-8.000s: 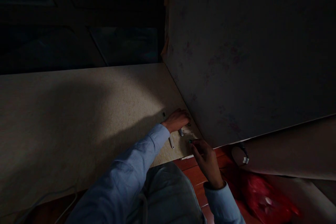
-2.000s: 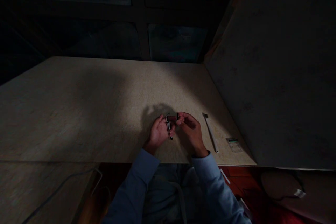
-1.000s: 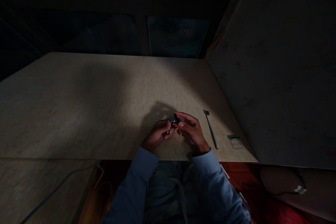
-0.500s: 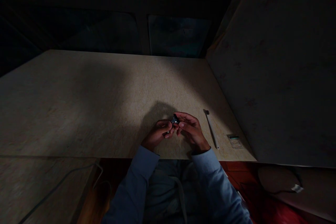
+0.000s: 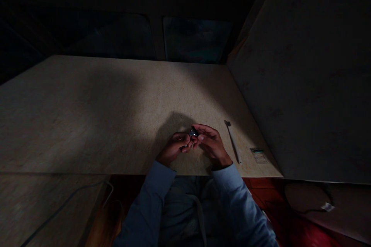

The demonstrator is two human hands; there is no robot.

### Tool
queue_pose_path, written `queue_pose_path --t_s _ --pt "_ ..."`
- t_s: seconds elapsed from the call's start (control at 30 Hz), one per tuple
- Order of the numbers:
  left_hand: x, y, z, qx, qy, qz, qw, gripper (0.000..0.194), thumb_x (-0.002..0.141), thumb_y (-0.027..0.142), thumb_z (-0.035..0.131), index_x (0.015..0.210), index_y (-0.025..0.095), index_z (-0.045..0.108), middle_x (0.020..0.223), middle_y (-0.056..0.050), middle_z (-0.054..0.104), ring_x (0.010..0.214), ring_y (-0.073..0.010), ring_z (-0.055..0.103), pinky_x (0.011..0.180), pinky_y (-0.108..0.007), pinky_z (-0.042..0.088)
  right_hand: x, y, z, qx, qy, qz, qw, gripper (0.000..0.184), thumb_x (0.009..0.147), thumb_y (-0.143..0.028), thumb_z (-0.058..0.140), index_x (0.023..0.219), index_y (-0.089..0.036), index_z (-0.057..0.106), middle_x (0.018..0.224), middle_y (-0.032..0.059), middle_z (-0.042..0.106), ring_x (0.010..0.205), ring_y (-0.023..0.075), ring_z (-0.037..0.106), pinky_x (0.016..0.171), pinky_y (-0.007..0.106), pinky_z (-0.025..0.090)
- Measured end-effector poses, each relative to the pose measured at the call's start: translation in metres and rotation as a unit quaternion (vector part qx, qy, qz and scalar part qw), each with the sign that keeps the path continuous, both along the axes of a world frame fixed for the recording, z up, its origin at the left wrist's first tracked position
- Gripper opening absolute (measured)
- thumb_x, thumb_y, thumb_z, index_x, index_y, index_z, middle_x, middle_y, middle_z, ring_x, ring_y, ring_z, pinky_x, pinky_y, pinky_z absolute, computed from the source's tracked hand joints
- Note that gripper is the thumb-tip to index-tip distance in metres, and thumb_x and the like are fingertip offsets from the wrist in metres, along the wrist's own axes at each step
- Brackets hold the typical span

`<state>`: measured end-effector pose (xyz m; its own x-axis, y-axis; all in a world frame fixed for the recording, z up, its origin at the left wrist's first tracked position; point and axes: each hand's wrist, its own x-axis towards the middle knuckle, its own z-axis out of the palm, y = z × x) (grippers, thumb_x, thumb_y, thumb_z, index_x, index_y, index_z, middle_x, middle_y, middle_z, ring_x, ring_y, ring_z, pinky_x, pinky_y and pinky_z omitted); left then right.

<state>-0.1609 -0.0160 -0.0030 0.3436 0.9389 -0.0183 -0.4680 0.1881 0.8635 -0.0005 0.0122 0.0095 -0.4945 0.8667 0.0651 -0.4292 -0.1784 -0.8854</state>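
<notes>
My left hand (image 5: 174, 149) and my right hand (image 5: 211, 143) meet over the near edge of a pale speckled board (image 5: 87, 115). Both are closed, fingertips pinching one small dark metal part (image 5: 193, 132) between them. Just right of my right hand a thin white stick with a dark tip (image 5: 233, 142) lies on the board. A small label or packet (image 5: 257, 155) sits further right. The scene is dim, so the part's shape is hard to make out.
A large upright panel (image 5: 304, 77) stands along the board's right side. A dark cabinet with glass panes (image 5: 197, 38) is behind. A cable (image 5: 66, 204) runs over the lower board at left. Red flooring and a roll with a tag (image 5: 326, 206) show at lower right.
Eight seconds ago my hands were at the corner by the upright panel. They came to the board's near edge with a small metal part, closed round it, and have stayed almost still for the last second.
</notes>
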Motion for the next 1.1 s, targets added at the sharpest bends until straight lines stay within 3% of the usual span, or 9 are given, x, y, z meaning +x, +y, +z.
queue_pose_path --t_s 0.33,0.7,1.1 --pt "0.000 0.001 -0.001 -0.006 -0.013 0.002 1.000 0.053 0.069 0.060 0.075 0.065 0.010 0.059 0.061 -0.002 0.054 0.043 -0.0040 0.037 0.044 -0.022 0.022 -0.001 0.000 0.004 -0.022 0.012 0.016 1.000 0.039 0.072 -0.032 0.082 0.108 -0.021 0.073 0.079 0.0021 0.073 0.060 0.0144 0.068 0.054 0.026 0.057" --pt "0.003 -0.001 -0.003 -0.026 -0.004 0.026 0.999 0.053 0.066 0.058 0.078 0.061 0.010 0.056 0.064 -0.004 0.054 0.049 -0.0052 0.040 0.044 -0.020 0.023 0.001 0.003 -0.005 -0.016 -0.002 0.006 1.000 0.045 0.070 -0.037 0.085 0.109 -0.020 0.073 0.081 0.0044 0.074 0.063 0.0164 0.069 0.059 0.030 0.059" --pt "0.004 -0.001 -0.006 -0.025 0.029 0.029 0.999 0.050 0.071 0.054 0.075 0.059 0.011 0.052 0.061 -0.001 0.051 0.044 -0.0027 0.033 0.045 -0.022 0.021 0.001 0.005 -0.012 -0.003 0.001 0.005 1.000 0.044 0.071 -0.038 0.084 0.110 -0.023 0.073 0.085 0.0034 0.074 0.065 0.0157 0.069 0.060 0.030 0.058"
